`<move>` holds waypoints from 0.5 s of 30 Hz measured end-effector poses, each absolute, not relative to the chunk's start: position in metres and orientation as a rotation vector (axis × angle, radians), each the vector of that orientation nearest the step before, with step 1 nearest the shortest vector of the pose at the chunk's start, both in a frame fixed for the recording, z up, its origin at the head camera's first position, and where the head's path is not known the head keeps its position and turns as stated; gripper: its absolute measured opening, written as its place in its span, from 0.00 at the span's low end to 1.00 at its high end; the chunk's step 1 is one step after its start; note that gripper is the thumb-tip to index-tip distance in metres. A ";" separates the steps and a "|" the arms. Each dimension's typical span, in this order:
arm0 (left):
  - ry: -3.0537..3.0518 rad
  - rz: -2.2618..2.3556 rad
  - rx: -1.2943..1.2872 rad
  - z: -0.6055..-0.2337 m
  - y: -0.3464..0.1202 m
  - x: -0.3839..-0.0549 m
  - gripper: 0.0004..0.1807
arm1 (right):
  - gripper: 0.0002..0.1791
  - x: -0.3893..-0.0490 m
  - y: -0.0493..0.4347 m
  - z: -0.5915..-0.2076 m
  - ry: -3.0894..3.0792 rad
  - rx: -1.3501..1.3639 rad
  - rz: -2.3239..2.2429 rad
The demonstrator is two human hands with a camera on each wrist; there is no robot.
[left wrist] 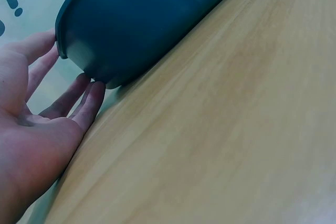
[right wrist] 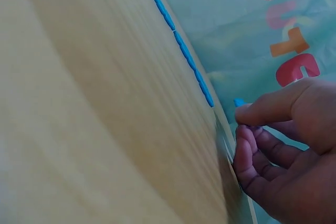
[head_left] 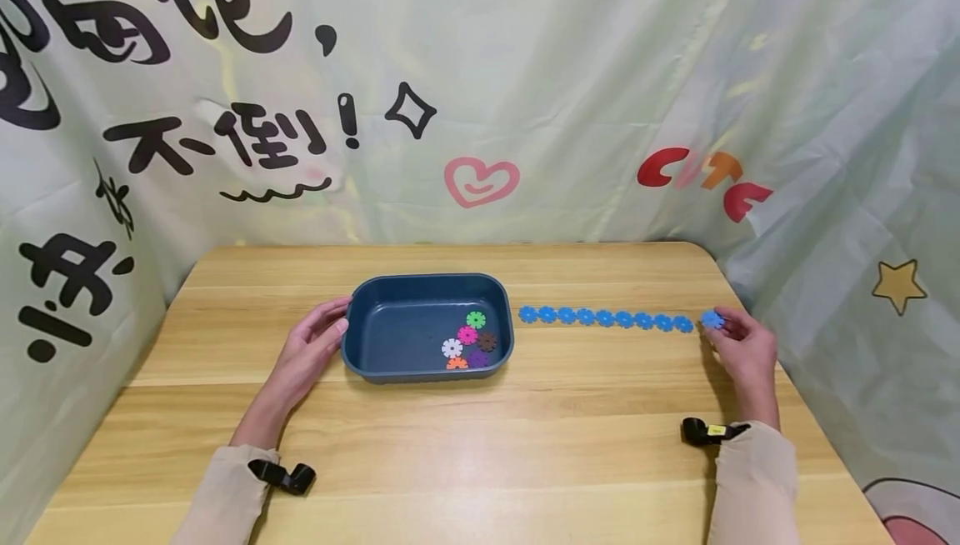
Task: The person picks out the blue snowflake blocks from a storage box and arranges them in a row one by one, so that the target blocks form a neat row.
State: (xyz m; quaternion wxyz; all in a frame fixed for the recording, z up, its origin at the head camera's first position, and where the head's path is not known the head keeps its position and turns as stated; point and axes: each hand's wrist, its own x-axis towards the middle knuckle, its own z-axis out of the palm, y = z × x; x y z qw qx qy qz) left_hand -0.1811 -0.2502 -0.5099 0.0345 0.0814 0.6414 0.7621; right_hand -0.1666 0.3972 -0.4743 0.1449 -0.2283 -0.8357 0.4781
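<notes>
My right hand [head_left: 746, 357] pinches a blue snowflake disc [head_left: 712, 319] between thumb and fingers. In the right wrist view only a sliver of that disc [right wrist: 239, 102] shows past the thumb. It is held just beyond the right end of a row of several blue snowflake discs [head_left: 604, 318] on the table. My left hand [head_left: 311, 349] touches the left end of a dark blue tray [head_left: 427, 281]. The left wrist view shows its fingertips [left wrist: 94, 95] against the tray's outer end wall. White, green, pink, brown, purple and orange snowflake discs [head_left: 467, 335] lie in the tray's right part.
The wooden table [head_left: 480, 462] has its back edge against a printed cloth curtain [head_left: 570, 112], which also hangs along both sides. A black wrist camera [head_left: 282, 477] sits on the left sleeve, another camera [head_left: 712, 432] on the right.
</notes>
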 end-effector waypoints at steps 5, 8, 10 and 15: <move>1.963 2.345 0.260 -0.511 -0.252 -0.181 0.26 | 0.23 -0.168 0.398 -0.477 -2.526 -0.629 1.272; 1.951 2.357 0.266 -0.510 -0.252 -0.181 0.25 | 0.23 -0.169 0.398 -0.476 -2.580 -0.602 1.214; 1.942 2.367 0.268 -0.510 -0.252 -0.182 0.25 | 0.23 -0.170 0.397 -0.476 -2.610 -0.589 1.187; 1.948 2.356 0.263 -0.509 -0.251 -0.182 0.25 | 0.23 -0.171 0.397 -0.475 -2.671 -0.619 1.156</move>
